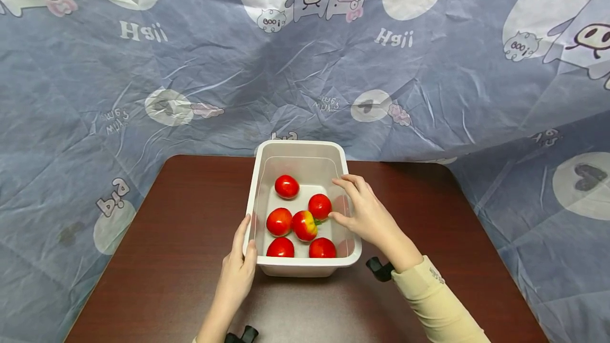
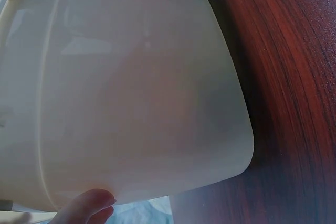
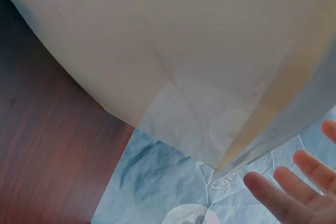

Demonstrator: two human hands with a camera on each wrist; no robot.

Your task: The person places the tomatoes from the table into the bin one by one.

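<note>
A white plastic bin [image 1: 301, 145] stands on the table with several glossy red round fruits inside, tomato-like. Among them are one at the back [image 1: 287, 187] and one on the right [image 1: 320, 206]. A red-and-yellow fruit [image 1: 304, 226] lies in the middle by a bit of green. My left hand [image 1: 239, 269] rests against the bin's left side near the front corner; its fingertips [image 2: 93, 203] show beside the wall in the left wrist view. My right hand [image 1: 366, 212] hovers over the right rim, thumb and fingers spread, holding nothing. The fingers [image 3: 281, 198] look apart in the right wrist view.
The dark brown table [image 1: 200, 226] extends on both sides of the bin. Behind it hangs a wrinkled blue cloth [image 1: 295, 78] printed with cartoon figures. Black straps [image 1: 379, 269] sit at the wrists.
</note>
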